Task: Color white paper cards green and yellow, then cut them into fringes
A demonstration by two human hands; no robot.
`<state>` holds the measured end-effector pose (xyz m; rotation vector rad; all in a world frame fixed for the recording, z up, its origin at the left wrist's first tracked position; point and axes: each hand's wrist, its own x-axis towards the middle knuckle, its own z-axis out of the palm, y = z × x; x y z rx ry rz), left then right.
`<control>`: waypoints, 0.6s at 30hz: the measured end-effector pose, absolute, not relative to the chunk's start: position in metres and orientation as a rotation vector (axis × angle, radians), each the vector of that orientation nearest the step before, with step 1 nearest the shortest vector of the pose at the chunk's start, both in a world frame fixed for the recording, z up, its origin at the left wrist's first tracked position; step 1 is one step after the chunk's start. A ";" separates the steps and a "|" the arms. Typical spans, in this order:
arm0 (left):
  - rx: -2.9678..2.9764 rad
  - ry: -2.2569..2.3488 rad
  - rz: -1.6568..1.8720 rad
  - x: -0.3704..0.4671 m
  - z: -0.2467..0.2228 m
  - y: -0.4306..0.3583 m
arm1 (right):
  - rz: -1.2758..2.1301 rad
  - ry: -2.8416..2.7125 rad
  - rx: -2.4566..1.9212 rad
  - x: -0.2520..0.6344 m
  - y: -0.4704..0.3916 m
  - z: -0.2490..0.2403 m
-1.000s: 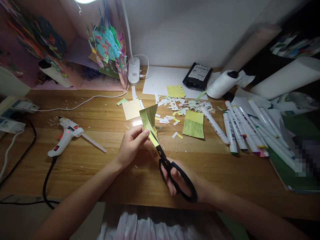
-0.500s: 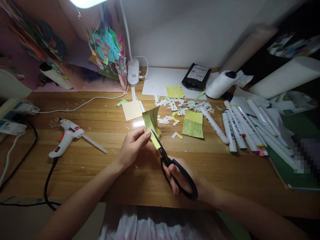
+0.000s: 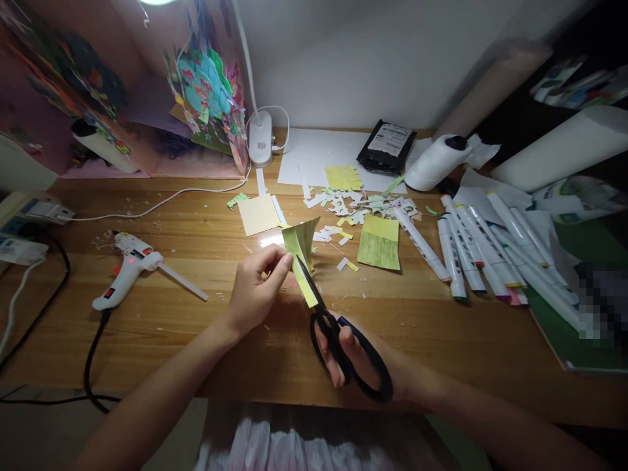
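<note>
Between the thumb and fingers of my left hand (image 3: pixel 260 281) is a piece of green paper (image 3: pixel 301 243), whose narrow yellow-green strip points down toward me. My right hand (image 3: pixel 343 356) has its fingers through the handles of black scissors (image 3: pixel 354 358). The blades lie along the strip's right side, with their tips near my left thumb. Flat on the desk to the right rests another green painted piece (image 3: pixel 379 242). A cream square (image 3: pixel 258 214) lies behind my left hand.
White and green paper scraps (image 3: pixel 343 204) are scattered behind the hands. Several markers (image 3: pixel 478 248) lie at the right. A glue gun (image 3: pixel 128 269) with a lit red light and a black cord rests at the left. A black packet (image 3: pixel 386 147) is at the back.
The scissors and my right hand have moved slightly toward me, and the scissor handles are wider apart. The strip's near end has shifted a little toward me. My left hand still pinches the paper.
</note>
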<state>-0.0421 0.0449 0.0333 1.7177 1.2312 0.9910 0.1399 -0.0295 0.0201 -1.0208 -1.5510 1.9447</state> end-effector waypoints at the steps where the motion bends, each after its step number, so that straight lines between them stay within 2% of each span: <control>1: 1.736 1.232 0.988 -0.041 0.034 0.044 | 1.946 -1.533 -1.014 0.139 -0.030 0.020; 18: 1.484 1.087 0.932 -0.038 0.030 0.042 | 1.890 -1.492 -1.029 0.137 -0.032 0.013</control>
